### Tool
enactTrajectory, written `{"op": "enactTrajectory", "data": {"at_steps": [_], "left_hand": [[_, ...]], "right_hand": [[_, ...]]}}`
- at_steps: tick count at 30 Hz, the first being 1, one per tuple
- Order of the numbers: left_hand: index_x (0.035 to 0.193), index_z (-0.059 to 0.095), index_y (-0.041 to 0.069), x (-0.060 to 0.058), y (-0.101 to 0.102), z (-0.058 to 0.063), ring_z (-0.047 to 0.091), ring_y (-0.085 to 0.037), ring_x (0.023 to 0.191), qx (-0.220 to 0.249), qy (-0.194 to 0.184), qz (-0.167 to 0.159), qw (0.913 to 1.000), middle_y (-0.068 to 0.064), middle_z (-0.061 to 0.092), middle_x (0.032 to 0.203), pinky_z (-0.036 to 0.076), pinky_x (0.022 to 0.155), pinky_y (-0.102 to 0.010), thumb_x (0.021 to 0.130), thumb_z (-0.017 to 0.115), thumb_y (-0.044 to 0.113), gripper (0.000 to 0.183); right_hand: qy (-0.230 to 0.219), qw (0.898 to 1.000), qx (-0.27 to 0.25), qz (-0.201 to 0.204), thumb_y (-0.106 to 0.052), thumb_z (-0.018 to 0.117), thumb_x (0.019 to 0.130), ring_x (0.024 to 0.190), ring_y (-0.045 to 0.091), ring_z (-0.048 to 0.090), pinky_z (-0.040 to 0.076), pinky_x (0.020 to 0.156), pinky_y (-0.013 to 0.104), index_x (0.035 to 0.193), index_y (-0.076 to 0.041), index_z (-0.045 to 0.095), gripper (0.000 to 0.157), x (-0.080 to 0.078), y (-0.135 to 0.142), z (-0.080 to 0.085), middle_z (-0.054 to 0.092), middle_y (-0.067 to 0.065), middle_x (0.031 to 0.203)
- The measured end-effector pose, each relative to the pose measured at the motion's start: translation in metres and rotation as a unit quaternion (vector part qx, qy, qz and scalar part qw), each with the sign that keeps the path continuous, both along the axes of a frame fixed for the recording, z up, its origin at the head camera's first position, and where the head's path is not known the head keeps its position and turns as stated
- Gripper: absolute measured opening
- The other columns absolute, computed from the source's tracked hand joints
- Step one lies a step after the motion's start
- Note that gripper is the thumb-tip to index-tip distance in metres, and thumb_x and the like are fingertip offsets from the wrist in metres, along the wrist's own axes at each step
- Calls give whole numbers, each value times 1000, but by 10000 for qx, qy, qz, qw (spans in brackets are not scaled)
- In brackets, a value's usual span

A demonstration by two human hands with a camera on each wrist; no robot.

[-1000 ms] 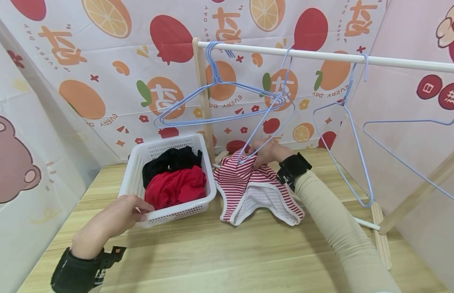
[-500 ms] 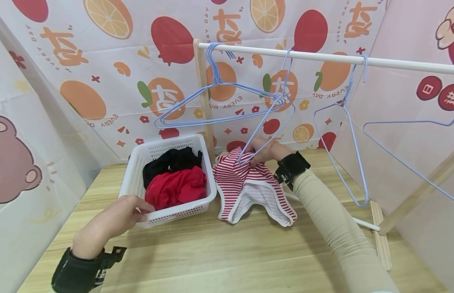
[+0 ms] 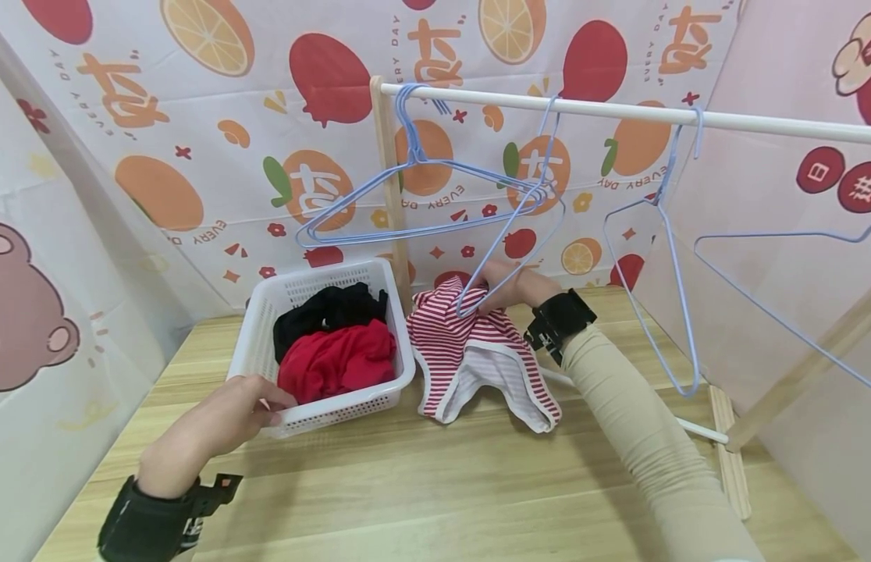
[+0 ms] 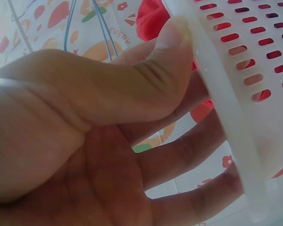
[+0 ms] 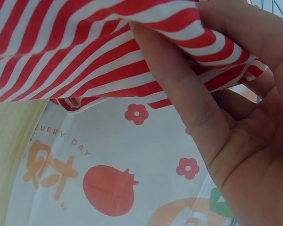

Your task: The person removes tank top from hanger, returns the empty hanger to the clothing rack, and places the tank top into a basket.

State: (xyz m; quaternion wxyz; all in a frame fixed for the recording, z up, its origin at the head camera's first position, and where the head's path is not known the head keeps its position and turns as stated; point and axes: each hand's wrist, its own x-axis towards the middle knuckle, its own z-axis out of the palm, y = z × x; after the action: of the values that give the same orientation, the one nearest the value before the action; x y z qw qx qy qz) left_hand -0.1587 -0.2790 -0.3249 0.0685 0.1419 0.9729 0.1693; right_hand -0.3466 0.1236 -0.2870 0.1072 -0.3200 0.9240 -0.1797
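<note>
My left hand [image 3: 242,410] pinches the near left corner of the white plastic basket [image 3: 400,336], thumb outside the rim and fingers inside in the left wrist view. A bunched red cloth [image 3: 340,359] and a black cloth [image 3: 326,312] lie in the basket. To its right, my right hand [image 3: 506,287] grips the top of a red-and-white striped garment [image 3: 446,343] with white trim. Its lower part hangs to the tabletop with the pale inside showing. In the right wrist view the fingers pinch a fold of striped fabric [image 5: 99,61]. A blue hanger [image 3: 502,234] hangs in front of the right hand.
A white rail [image 3: 618,109] on a wooden stand crosses above the table [image 3: 407,492]. Several blue hangers [image 3: 365,234] bunch at its left end; another hanger [image 3: 677,297] hangs further right. A wooden foot [image 3: 730,453] stands at right. Printed cloth [image 3: 218,179] covers the walls.
My right hand has lifted the striped garment slightly, and its lower edge has drawn left and in. The left hand stays at the basket corner. The hanger at right has swung slightly left.
</note>
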Motion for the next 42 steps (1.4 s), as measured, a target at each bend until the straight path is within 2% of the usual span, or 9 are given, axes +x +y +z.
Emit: {"op": "enactTrajectory", "data": {"at_steps": [7,14,22,26,29,32,42], "left_hand": [[102,81,4,0,0,0,58,-26,88,16,-8,-1,10000,-11,73,95,58,74,-44,80,81,-4,23],[102,81,4,0,0,0,58,-27,89,-10,28,-1,10000,-12,73,95,59,74,-45,79,82,-4,24],[102,81,4,0,-1,-1,58,-27,89,5,34,-4,10000,-12,73,95,59,73,-44,80,81,-5,24],[102,81,4,0,-1,-1,59,-26,87,-4,79,-45,10000,-11,73,94,58,73,-42,80,81,-5,24],[101,81,4,0,-1,-1,59,-26,87,-10,126,-76,9999,-11,73,94,58,72,-42,79,81,-5,24],[101,81,4,0,0,0,59,-26,87,-14,154,-90,9998,-11,74,94,58,72,-43,79,81,-5,24],[101,81,3,0,-1,0,59,-26,87,-10,91,-56,9999,-11,74,94,58,72,-42,80,81,-5,23]], "right_hand": [[309,9995,-95,56,-10,83,82,73,15,52,44,69,25,101,-4,80,19,-1,1,1,65,2,75],[628,9977,-273,19,-11,85,80,76,17,55,46,73,26,97,-3,80,19,-5,4,0,72,5,78],[983,9940,-471,1,-6,80,79,69,16,46,36,67,27,87,-4,78,8,-5,6,0,54,-2,66],[1092,9928,-483,8,-2,78,79,70,17,47,37,68,27,94,-3,79,15,-5,7,0,61,3,70],[1015,9933,-553,-23,-2,79,80,78,20,55,42,75,29,107,-3,79,27,-6,8,0,73,8,85],[962,9936,-593,-47,-2,80,81,87,21,58,45,83,32,116,-4,77,35,-6,8,1,76,11,98],[1254,9899,-653,-115,-5,80,80,82,21,57,44,77,31,112,-5,78,31,-6,9,5,75,10,92]]}}
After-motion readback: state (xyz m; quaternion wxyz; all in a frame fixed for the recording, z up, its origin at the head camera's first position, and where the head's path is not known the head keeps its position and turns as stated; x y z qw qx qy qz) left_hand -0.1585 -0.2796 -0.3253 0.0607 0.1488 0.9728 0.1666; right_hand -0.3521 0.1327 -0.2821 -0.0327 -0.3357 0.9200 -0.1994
